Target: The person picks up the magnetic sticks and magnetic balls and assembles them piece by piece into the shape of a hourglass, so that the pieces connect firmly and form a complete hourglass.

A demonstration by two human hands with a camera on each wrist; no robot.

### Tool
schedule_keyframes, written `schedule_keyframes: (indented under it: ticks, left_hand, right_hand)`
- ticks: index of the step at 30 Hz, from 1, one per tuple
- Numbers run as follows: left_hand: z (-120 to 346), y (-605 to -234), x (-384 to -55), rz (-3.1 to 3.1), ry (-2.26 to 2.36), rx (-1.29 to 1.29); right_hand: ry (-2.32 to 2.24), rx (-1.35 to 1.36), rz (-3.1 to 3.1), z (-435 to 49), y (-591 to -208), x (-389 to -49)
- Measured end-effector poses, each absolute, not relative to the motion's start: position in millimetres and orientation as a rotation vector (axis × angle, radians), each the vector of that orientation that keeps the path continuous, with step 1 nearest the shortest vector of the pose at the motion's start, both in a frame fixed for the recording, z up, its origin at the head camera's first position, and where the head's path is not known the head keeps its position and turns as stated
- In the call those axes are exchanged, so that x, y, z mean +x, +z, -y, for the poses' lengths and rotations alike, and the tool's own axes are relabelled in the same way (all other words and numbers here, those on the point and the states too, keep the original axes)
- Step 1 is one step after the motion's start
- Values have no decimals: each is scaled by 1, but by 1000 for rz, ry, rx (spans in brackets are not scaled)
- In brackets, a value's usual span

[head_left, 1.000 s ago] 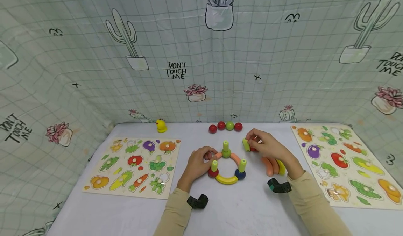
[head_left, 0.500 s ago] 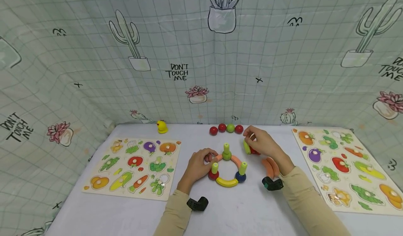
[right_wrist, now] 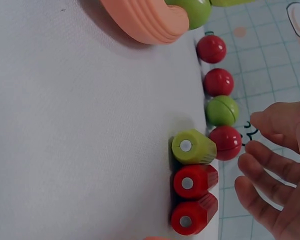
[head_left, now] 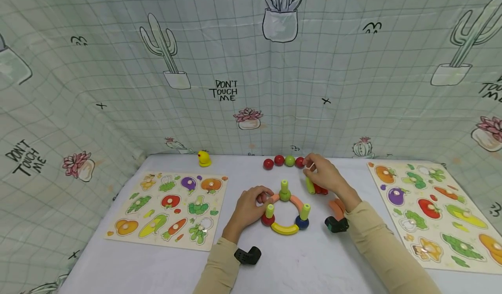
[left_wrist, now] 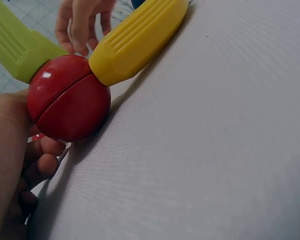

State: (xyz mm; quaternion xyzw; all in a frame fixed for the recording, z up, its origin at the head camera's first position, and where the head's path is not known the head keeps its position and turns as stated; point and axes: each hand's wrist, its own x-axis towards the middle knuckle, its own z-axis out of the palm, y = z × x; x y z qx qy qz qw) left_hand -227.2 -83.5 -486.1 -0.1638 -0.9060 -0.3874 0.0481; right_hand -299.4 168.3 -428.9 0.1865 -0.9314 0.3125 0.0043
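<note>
A ring of magnetic building pieces lies before me: yellow curved rod (head_left: pixel 285 229), salmon curved rods (head_left: pixel 296 202), and red ball (head_left: pixel 268 220), blue ball (head_left: pixel 302 222) and green ball, each bearing an upright light-green rod (head_left: pixel 284 186). My left hand (head_left: pixel 248 206) grips the ring's left salmon rod, its fingers partly hidden behind the red ball in the left wrist view. My right hand (right_wrist: pixel 285 170) hovers with loosely bent fingers, holding nothing, beside the end red ball (right_wrist: pixel 225 142) of the back row. Below it lie a light-green rod (right_wrist: pixel 195 146) and two red rods (right_wrist: pixel 195 181).
Two more red balls (head_left: pixel 279 160) and a green ball (head_left: pixel 290 160) line the back. Loose salmon curved rods (head_left: pixel 337 207) lie near the right wrist. Vegetable puzzle boards (head_left: pixel 157 241) flank both sides. A yellow toy duck (head_left: pixel 204 158) stands at the back left.
My right hand has moved away from the light-green and red rods, back and slightly left toward the row of balls. My left hand stays at the ring. The head view has shifted slightly.
</note>
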Motion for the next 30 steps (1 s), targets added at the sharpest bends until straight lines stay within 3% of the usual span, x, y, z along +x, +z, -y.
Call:
schedule_keyframes:
  ticks: [30]
  left_hand:
    - [83, -485, -228, 2798, -1187, -455]
  right_hand:
    - [779, 445, 3035, -154, -439, -327]
